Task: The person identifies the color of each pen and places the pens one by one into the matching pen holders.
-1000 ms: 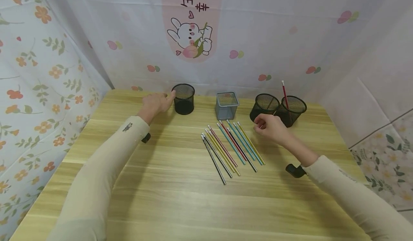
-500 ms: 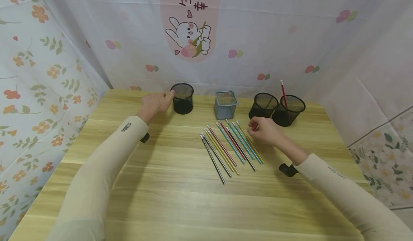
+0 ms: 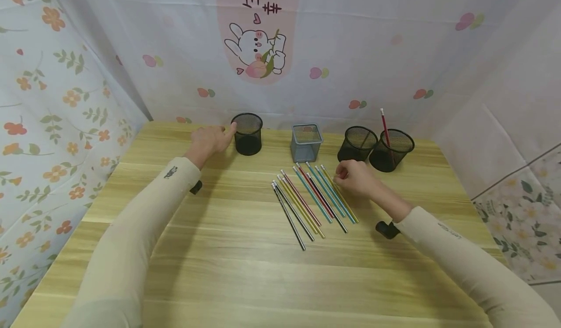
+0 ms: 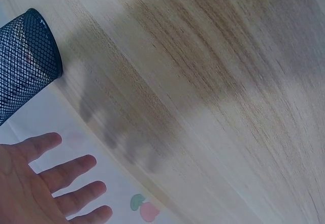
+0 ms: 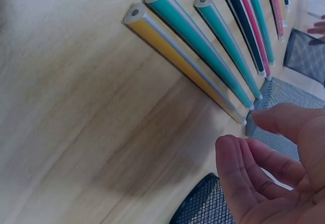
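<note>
My left hand (image 3: 210, 140) reaches to a round black mesh pen cup (image 3: 248, 144) at the back left, its thumb overlapping the cup's near side in the head view. In the left wrist view the fingers are extended and spread. My right hand (image 3: 357, 178) hovers beside the right end of a row of pencils, nearest the yellow pencil (image 5: 177, 56). Its fingers bend loosely, the thumb stands apart from them, and nothing lies between. The teal pencil (image 5: 198, 46) is next to the yellow one. Several more black, red, teal and yellow pencils lie fanned out, eraser ends away from me.
A square grey mesh holder (image 3: 306, 150) stands behind the pencils. To its right are two round black mesh cups, the nearer-to-centre cup (image 3: 348, 152) and the far right cup (image 3: 380, 161), which holds a red pencil (image 3: 384, 123). A printed curtain (image 3: 184, 74) hangs along the table's back edge.
My right hand has moved left and slightly toward me, from in front of the right cups to beside the yellow pencil. The left hand stays by its cup.
</note>
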`<state>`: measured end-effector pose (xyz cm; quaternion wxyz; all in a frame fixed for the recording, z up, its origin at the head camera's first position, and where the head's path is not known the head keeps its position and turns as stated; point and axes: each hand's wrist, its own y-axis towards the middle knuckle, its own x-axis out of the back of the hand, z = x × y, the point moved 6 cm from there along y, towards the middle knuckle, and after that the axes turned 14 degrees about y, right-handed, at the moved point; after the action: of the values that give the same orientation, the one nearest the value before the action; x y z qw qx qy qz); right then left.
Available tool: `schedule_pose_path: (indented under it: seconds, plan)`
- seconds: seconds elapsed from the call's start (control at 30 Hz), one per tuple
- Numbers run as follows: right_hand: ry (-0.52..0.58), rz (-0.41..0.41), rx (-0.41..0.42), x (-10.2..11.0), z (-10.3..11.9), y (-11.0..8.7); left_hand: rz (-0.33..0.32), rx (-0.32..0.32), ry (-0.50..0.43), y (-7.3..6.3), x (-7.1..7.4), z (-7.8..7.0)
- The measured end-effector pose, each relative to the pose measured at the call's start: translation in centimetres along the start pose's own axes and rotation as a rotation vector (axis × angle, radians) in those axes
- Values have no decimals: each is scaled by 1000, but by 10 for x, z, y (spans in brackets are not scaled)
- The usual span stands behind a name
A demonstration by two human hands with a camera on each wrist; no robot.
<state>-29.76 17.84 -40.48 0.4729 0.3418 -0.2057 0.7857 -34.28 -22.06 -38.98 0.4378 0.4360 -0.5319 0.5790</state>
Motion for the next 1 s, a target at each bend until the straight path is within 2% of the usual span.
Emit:
schedule_pose_path:
  seconds: [0.27,0.8,1.0]
  plan:
    - [-18,20,16,-9,1,4,-5,-4,3,0,1,-1]
    - [-95,41,-85,-18,0,13,-2,-11,-9,1,0,-1]
    - [-108,52,-93,-19,1,15,0,-4,-12,1,0,0]
